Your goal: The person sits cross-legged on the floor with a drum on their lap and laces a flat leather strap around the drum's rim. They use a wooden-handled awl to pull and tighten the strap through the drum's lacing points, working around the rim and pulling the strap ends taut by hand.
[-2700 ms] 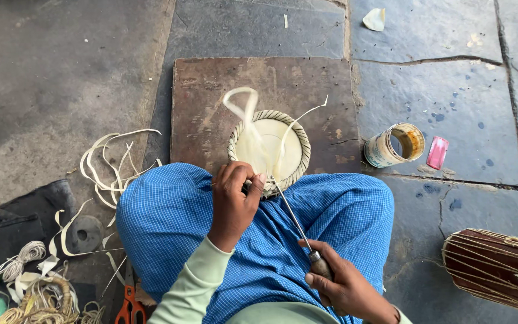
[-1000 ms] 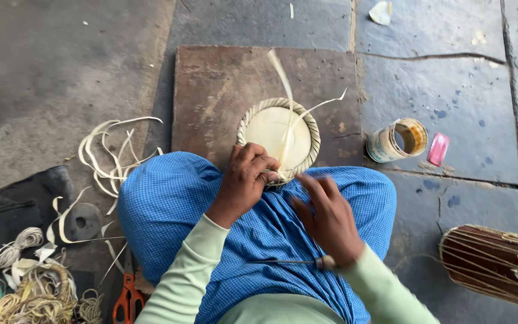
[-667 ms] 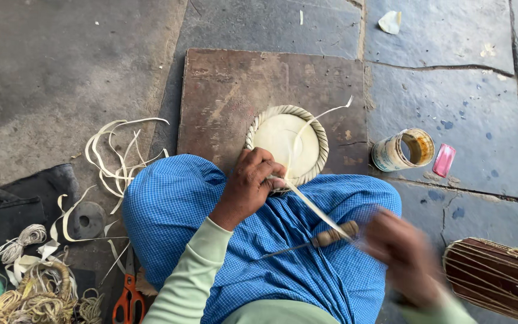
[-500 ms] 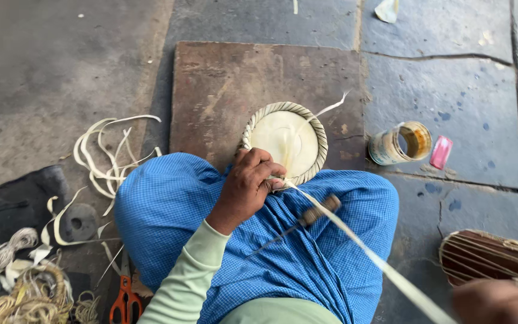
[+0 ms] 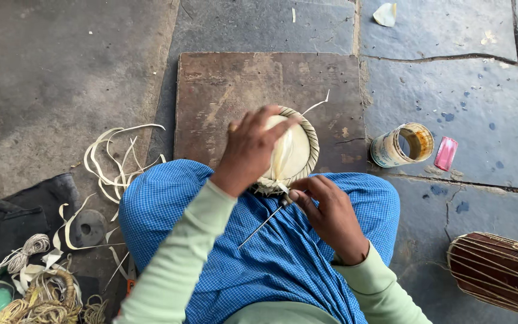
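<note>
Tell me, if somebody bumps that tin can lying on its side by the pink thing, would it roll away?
Probably a little. The tin can is round and lies on its side on the stone floor, so a nudge could start it rolling. The pink object sits close beside its open mouth and might stop it. It looks open and possibly empty, so likely light.

Two hands showing, left hand and right hand; one round woven basket sitting under the left, one metal awl lying by the right, one tin can and one pink lighter lying right of both
</note>
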A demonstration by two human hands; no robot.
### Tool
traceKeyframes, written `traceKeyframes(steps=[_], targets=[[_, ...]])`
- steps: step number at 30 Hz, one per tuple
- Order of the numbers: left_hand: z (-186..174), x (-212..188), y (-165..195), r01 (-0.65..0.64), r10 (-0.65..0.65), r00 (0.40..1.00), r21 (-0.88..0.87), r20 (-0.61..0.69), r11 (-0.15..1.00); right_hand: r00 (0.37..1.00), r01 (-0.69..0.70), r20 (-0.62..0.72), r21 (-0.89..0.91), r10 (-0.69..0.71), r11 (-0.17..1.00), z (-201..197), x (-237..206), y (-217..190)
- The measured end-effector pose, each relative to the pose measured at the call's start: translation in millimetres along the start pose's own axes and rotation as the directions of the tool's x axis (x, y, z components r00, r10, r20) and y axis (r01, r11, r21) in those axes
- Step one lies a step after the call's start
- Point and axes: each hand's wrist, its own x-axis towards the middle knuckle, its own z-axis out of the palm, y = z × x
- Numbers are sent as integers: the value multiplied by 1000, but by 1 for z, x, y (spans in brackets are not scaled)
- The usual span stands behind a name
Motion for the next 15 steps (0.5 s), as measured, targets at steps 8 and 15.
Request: traceKeyframes(steps=[8, 15], targets=[[-44, 25, -29, -73, 129, 848, -129, 514, 989, 1000, -4, -28, 110, 7, 994, -13, -8, 15], [-53, 18, -25, 221, 195, 629, -415, 752, 883, 954, -233, 258, 316, 153, 920, 13, -11, 44]])
